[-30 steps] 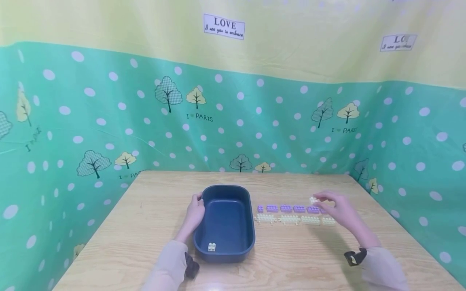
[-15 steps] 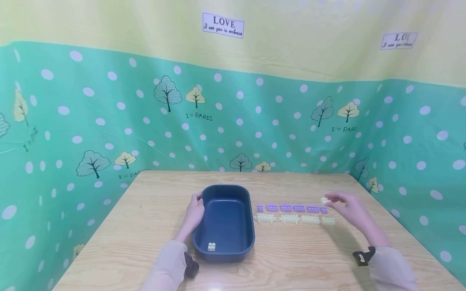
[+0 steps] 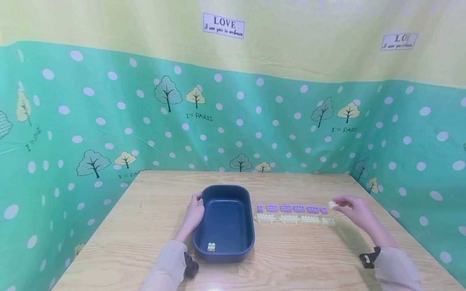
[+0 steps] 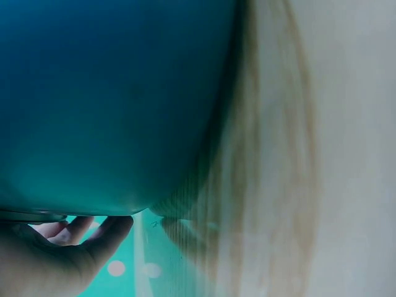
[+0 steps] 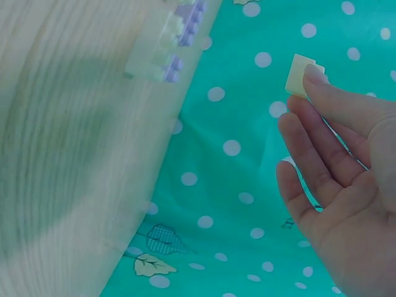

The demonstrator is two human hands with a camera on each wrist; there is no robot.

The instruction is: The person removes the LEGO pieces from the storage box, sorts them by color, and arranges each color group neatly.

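My right hand [image 3: 354,209] pinches a small cream building brick [image 3: 332,205] between thumb and fingertips, held above the table just right of the purple row. In the right wrist view the thumb covers part of this brick [image 5: 298,75], and the other fingers are loosely bent. At the dark blue tub [image 3: 252,226], my left hand [image 3: 194,212] grips the left rim; the left wrist view shows its fingers [image 4: 111,238] against the outer wall. One pale brick with dark marks [image 3: 211,247] lies inside the tub near its front left corner.
Right of the tub, several purple bricks [image 3: 286,208] form a row. In front of them runs a row of pale yellow-green bricks [image 3: 310,220]. The wooden table [image 3: 291,262] ends at a green polka-dot curtain [image 3: 240,121] behind and on both sides.
My right hand has moved rightward with the cream brick, uncovering the right end of the purple row. My left hand and the tub have stayed in place.
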